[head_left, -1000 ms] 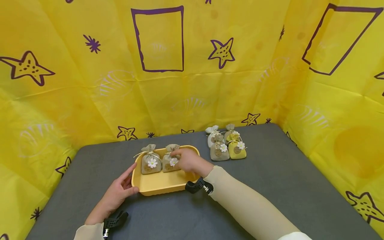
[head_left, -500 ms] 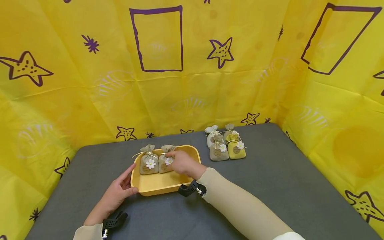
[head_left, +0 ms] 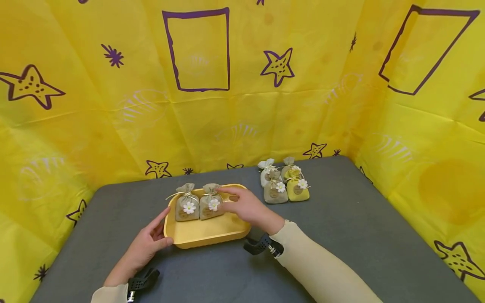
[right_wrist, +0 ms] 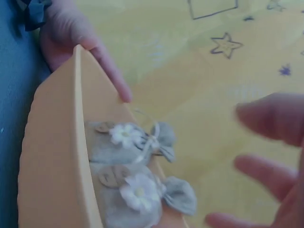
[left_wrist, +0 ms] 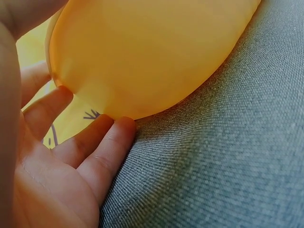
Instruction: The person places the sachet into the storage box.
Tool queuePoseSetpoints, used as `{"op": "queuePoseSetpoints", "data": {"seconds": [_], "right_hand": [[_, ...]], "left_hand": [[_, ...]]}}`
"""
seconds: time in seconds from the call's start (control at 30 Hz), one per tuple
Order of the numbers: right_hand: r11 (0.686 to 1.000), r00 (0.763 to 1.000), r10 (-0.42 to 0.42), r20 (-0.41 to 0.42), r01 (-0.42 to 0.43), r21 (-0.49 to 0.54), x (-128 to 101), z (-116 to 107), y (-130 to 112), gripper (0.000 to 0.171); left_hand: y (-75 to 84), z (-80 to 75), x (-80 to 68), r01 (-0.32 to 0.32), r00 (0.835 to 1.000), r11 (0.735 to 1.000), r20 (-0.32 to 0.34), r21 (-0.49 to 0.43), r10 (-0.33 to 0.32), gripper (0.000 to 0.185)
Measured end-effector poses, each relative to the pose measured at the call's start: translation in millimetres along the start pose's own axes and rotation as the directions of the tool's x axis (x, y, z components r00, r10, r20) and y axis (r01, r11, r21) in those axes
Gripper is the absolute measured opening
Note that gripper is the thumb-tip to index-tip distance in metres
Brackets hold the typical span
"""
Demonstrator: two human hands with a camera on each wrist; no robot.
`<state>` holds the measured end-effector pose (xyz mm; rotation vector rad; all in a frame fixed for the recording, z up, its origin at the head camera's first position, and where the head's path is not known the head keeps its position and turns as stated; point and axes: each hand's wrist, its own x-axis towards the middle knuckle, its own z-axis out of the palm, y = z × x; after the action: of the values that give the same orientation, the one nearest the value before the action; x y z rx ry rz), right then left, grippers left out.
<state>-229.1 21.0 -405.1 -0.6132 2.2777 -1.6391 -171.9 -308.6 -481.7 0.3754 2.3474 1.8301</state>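
A shallow yellow tray [head_left: 208, 231] sits on the grey table. My left hand [head_left: 145, 244] holds its left end, thumb at the near corner and fingers along the side; in the left wrist view the fingertips [left_wrist: 124, 127] touch the tray's outer wall. Two beige drawstring sachets, a left one [head_left: 182, 214] and a right one [head_left: 206, 212], stand side by side against the tray's far wall, each with a white flower. My right hand [head_left: 248, 208] is just right of the right sachet, fingers spread and holding nothing; the right wrist view shows a gap between them.
Right of the tray is a cluster of more sachets: a white one [head_left: 264, 179], a beige one [head_left: 274, 195], a yellow one [head_left: 297, 193] and another beige one [head_left: 289, 161] behind. Yellow patterned cloth [head_left: 242, 109] walls the back and sides of the table.
The right sachet has slid left, up against the left sachet. My right hand first moved left with it, then let go and drew back right with its fingers spread. The left hand stays on the tray.
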Motion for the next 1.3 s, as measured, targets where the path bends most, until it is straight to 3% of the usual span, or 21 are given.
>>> {"op": "queuePoseSetpoints", "data": {"seconds": [0.17, 0.3, 0.4, 0.6, 0.9, 1.1, 1.3], "right_hand": [[0.978, 0.993, -0.109, -0.04, 0.114, 0.176, -30, -32, 15, 0.053], [0.914, 0.984, -0.16, -0.074, 0.176, 0.365, -57, -62, 37, 0.056], [0.872, 0.98, -0.171, -0.099, 0.197, 0.449, -78, -86, 55, 0.057], [0.855, 0.975, -0.167, -0.146, 0.217, 0.471, -115, -131, 92, 0.052], [0.866, 0.982, -0.023, -0.186, 0.112, 0.487, -152, -170, 124, 0.048], [0.86, 0.982, 0.023, -0.186, 0.075, 0.504, -154, -177, 132, 0.049], [0.838, 0.977, 0.067, -0.203, 0.056, 0.543, -134, -179, 135, 0.056]], "left_hand": [[0.5, 1.4, -1.3, 0.023, 1.0, 0.999, -0.013, 0.022, -0.023, 0.083], [0.4, 1.6, -2.4, 0.044, 0.999, 0.999, -0.018, 0.03, -0.044, 0.083], [0.4, 1.1, -2.4, 0.051, 0.999, 0.998, -0.019, 0.029, -0.05, 0.083], [0.4, 0.4, -1.8, 0.045, 0.999, 0.999, -0.017, 0.027, -0.044, 0.082], [1.5, 1.6, -1.0, 0.044, 0.999, 0.999, -0.012, 0.011, -0.044, 0.082], [0.2, 1.5, -0.4, 0.039, 0.999, 0.999, -0.015, 0.003, -0.039, 0.082], [-0.5, 0.0, 0.1, 0.035, 0.999, 0.999, -0.014, 0.009, -0.035, 0.083]]}}
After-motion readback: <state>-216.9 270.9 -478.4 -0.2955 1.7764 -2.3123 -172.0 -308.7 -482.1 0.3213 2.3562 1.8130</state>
